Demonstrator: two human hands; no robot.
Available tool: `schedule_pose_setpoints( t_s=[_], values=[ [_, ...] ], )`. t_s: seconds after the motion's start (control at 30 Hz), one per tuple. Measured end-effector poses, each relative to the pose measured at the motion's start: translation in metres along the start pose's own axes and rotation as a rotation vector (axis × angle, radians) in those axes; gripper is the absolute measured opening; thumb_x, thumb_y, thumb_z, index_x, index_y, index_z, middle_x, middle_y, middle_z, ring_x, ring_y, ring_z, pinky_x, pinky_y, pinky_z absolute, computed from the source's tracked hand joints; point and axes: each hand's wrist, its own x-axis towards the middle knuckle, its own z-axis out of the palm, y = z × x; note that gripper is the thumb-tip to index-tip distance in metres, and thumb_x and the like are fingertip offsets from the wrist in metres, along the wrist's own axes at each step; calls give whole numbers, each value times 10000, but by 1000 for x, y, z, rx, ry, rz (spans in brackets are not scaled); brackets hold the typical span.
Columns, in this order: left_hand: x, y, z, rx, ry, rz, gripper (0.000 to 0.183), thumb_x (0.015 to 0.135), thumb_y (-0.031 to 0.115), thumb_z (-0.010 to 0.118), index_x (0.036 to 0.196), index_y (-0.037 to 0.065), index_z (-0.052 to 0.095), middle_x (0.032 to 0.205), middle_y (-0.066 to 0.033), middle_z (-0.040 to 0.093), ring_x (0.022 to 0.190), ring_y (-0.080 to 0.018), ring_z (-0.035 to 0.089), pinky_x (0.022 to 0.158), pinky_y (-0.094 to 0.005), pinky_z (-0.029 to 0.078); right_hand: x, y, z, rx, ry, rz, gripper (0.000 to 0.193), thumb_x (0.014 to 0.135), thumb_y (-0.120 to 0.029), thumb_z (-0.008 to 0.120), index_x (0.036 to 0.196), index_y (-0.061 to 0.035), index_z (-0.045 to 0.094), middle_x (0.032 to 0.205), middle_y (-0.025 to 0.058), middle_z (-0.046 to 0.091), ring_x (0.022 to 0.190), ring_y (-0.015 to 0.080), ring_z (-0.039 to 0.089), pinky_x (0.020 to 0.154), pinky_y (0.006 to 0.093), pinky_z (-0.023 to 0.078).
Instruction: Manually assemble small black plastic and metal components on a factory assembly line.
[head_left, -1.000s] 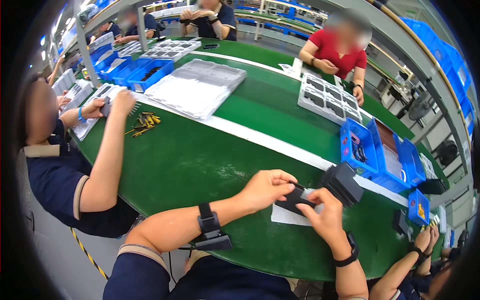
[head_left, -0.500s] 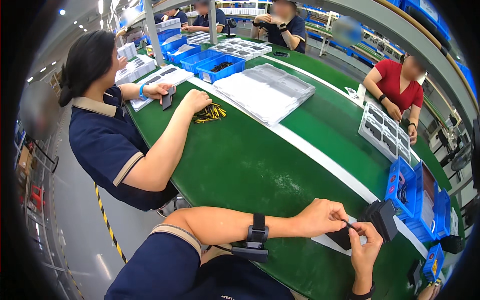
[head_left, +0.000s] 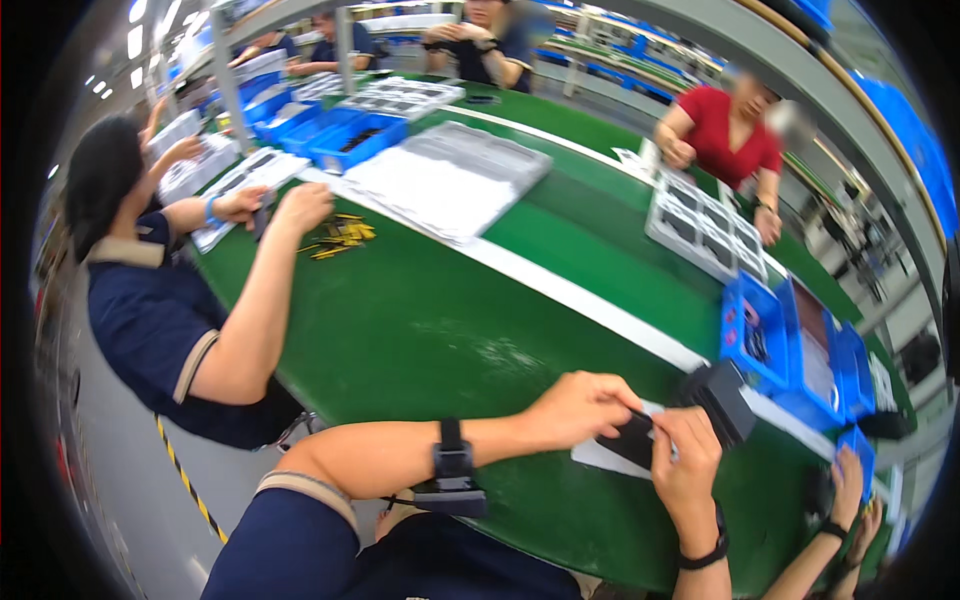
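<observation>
My left hand [head_left: 578, 410] reaches in over the green table, its thumb and fingertips pinched on a thin black strip [head_left: 640, 412]. Just to the right, my right hand [head_left: 688, 450] is closed in a pinch close to the strip's end; blur hides what lies between its fingertips. Below both hands is a flat black panel [head_left: 626, 443], resting on a white sheet [head_left: 598, 458]. A stack of black flat pieces [head_left: 722, 402] stands directly beyond my right hand.
Blue bins [head_left: 757, 340] line the right side. A co-worker's hand [head_left: 848, 485] extends over the table at lower right. On the left, another person's arm [head_left: 262, 310] rests near yellow-black sticks [head_left: 345, 235]. A white tray [head_left: 705, 228] lies before a person in red.
The view has swung, shifting the scene leftward. My hands have drawn slightly apart, uncovering more of the black panel. At lower right, a co-worker's hands have come further in beside a small blue bin.
</observation>
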Motion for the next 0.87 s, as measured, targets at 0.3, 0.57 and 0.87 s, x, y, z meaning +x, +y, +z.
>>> schedule_pose_setpoints(
  t_s=[0.3, 0.57, 0.87],
  values=[
    [-2, 14, 0, 90, 38, -133, 156, 890, 162, 621, 945, 17, 629, 911, -36, 636, 829, -75, 599, 729, -260, 545, -1, 10, -11, 407, -80, 435, 131, 801, 35, 579, 886, 4, 674, 801, 130, 659, 686, 212, 624, 608, 283, 483],
    [-7, 16, 2, 152, 39, -112, 140, 875, 127, 635, 949, 8, 630, 938, -52, 648, 853, -86, 611, 719, -260, 545, -3, 7, -14, 390, -166, 499, 75, 787, -66, 669, 806, 5, 682, 696, 104, 641, 611, 171, 590, 557, 283, 463],
    [-8, 19, 7, 216, 5, -146, 229, 885, 176, 631, 1039, 6, 627, 931, -37, 646, 841, -89, 613, 707, -250, 540, 0, 5, -14, 243, -156, 259, 29, 760, -36, 666, 765, -17, 644, 677, 101, 614, 663, 258, 583, 598, 340, 461]
  ],
)
